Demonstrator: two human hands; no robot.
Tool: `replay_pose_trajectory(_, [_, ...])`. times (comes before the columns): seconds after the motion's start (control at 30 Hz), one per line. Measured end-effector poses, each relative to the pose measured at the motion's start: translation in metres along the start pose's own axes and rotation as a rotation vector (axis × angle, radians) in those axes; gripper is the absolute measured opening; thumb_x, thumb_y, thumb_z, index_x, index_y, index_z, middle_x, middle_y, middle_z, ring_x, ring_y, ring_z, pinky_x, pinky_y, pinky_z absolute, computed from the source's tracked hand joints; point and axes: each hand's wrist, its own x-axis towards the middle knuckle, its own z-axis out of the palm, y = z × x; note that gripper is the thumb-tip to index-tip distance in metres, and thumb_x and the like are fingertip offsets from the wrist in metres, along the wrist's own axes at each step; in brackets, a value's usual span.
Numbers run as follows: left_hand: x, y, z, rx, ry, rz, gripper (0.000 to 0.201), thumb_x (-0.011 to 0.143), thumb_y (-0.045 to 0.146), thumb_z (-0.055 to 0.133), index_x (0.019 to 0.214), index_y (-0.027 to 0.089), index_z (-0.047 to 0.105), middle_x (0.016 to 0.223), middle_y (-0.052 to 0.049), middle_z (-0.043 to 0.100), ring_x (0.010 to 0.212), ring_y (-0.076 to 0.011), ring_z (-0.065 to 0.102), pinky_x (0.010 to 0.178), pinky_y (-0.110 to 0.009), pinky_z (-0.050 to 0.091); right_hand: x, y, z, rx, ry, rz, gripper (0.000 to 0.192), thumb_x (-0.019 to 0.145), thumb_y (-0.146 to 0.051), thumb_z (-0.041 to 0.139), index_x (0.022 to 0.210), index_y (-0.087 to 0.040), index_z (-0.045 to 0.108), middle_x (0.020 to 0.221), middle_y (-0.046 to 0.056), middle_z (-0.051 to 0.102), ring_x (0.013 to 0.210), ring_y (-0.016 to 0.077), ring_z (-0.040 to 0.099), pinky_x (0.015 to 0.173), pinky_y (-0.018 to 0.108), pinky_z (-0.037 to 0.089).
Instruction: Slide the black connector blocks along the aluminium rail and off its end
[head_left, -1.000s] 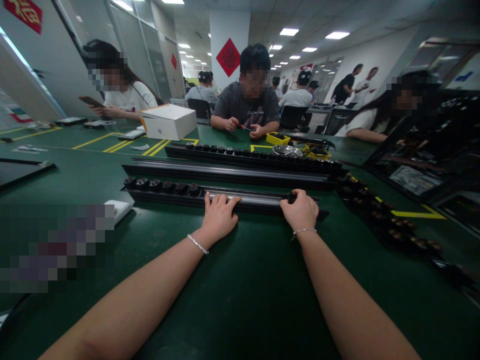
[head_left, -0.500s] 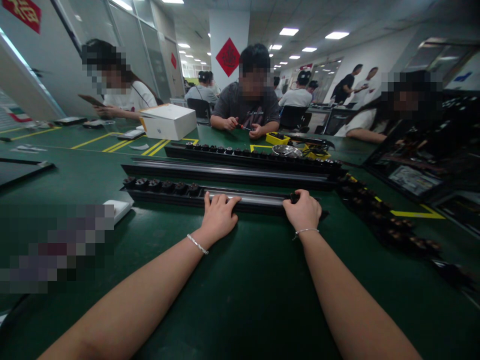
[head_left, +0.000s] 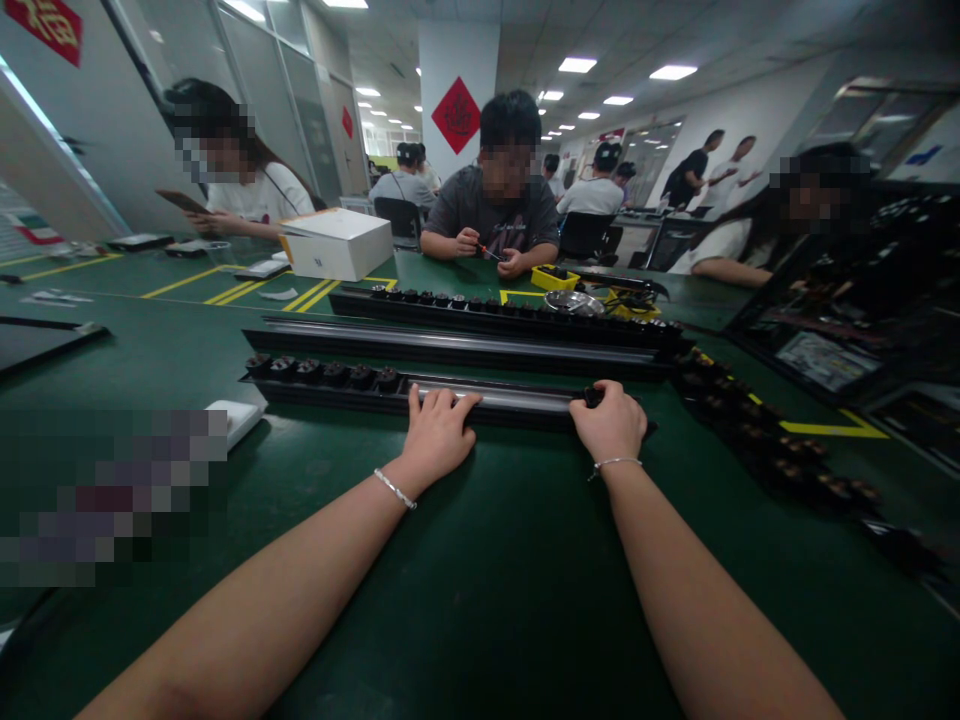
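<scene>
A long black channel strip lies across the green table before me, with several round black socket modules seated in its left part. The rest of its inside shows a bare silvery surface. My left hand rests on the strip's near edge just right of the modules, fingers stretched out and apart. At the strip's right end, my right hand has its fingers closed around a small black socket module, which is mostly hidden by the fingers.
Behind lie another black strip and one filled with modules. Loose black modules line the right side. A white box, a yellow tray and a metal bowl stand farther back. Co-workers sit around the table.
My right hand has shifted very slightly to the right along the strip with the module. My left hand has stayed in place. The co-worker opposite has moved a hand slightly.
</scene>
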Motion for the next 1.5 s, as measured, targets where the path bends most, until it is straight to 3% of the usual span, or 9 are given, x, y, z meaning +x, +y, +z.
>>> replay_pose_trajectory(0.87, [0.0,-0.001,0.002,0.008,0.021,0.005,0.048,0.079,0.025,0.05,0.126,0.031,0.051,0.103,-0.006,0.057,0.111,-0.0268,0.048,0.11,-0.058,0.011,0.003,0.011,0.002,0.025,0.076,0.045,0.039,0.07,-0.031,0.052,0.105,-0.015,0.059,0.097,0.011,0.063,0.096,0.0256,0.054,0.092,0.039,0.035])
replay_pose_trajectory(1.5, [0.0,-0.002,0.003,0.01,0.03,0.01,0.048,0.079,0.025,0.049,0.126,0.031,0.051,0.102,-0.005,0.057,0.109,-0.0266,0.049,0.11,-0.058,0.011,0.006,0.013,-0.003,-0.007,0.058,0.093,0.039,0.071,-0.028,0.053,0.107,-0.014,0.059,0.099,0.013,0.063,0.099,0.0265,0.054,0.094,0.04,0.037])
